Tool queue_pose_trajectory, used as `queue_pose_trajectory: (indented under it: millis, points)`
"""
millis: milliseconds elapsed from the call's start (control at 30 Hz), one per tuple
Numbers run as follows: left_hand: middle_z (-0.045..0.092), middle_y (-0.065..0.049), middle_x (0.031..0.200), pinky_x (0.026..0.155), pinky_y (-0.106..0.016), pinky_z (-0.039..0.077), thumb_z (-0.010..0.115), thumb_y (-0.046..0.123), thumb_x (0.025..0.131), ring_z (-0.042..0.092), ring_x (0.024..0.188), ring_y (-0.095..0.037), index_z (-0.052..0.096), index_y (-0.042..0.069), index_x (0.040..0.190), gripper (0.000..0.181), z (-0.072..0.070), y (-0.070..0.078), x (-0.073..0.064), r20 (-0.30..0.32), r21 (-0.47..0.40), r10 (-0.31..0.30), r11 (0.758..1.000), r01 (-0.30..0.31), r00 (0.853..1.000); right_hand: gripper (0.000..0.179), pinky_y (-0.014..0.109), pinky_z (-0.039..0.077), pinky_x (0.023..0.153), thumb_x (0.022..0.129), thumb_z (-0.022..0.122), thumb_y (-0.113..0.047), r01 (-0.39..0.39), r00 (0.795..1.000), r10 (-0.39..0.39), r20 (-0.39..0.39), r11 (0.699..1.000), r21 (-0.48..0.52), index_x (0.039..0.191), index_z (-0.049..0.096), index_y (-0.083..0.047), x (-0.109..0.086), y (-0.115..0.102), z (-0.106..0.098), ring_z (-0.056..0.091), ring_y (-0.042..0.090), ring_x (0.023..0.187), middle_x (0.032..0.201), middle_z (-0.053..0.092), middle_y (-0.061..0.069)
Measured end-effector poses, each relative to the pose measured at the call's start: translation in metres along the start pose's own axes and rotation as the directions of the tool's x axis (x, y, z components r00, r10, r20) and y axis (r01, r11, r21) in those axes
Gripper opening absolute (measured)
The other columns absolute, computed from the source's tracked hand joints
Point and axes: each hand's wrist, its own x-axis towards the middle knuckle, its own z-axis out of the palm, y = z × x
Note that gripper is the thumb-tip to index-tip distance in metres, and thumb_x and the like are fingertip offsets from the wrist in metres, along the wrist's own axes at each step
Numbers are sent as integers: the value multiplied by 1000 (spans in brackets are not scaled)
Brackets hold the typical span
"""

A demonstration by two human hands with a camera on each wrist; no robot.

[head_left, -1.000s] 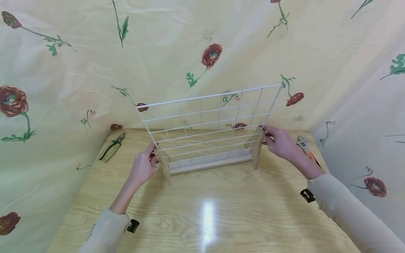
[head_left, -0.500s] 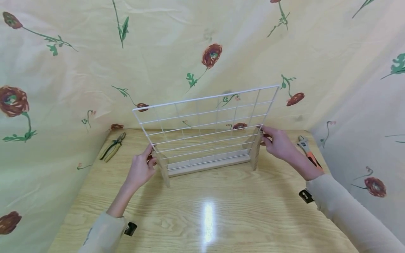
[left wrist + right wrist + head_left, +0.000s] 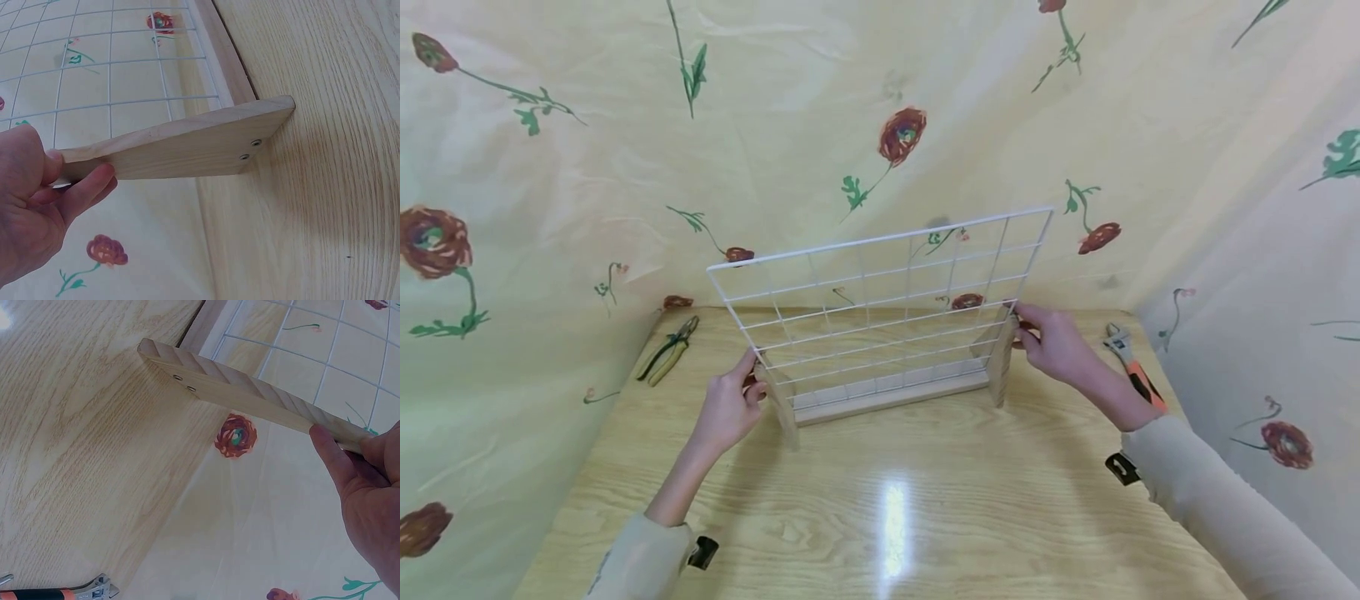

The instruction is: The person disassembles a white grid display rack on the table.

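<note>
A rack stands upright on the table, with a white wire grid [image 3: 880, 238] leaning up from a low wooden base plank [image 3: 891, 403] between two wooden side panels. My left hand [image 3: 726, 408] pinches the top of the left side panel [image 3: 181, 150], thumb on one side and fingers on the other. Two screw heads [image 3: 255, 143] show low on that panel's outer face. At the other end, my right hand [image 3: 1056, 346] pinches the top of the right side panel [image 3: 250, 390]. Parts of the fingers are hidden behind both panels.
Pliers [image 3: 664, 357] with yellowish handles lie at the table's back left. An adjustable wrench [image 3: 1138, 375] with an orange and black handle lies at the back right. Flower-patterned cloth [image 3: 820, 150] hangs behind and along both sides of the wood-grain table [image 3: 820, 525].
The rack has shifted slightly to the left and toward me, and both hands have moved along with it, keeping their grip. The pliers and wrench have stayed in place.
</note>
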Motion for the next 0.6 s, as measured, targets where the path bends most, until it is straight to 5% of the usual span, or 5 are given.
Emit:
queue_pose_trajectory:
  millis: [600]
  points:
    - [69, -24, 93, 66, -40, 63, 65, -22, 83, 72, 83, -40, 57, -5, 112, 34, -5, -4, -13, -48, 14, 44, 999, -44, 998, 41, 36, 63, 67, 84, 53, 29, 68, 997, -68, -22, 997, -38, 123, 57, 18, 1, -6, 7, 68, 47, 87, 103, 64, 35]
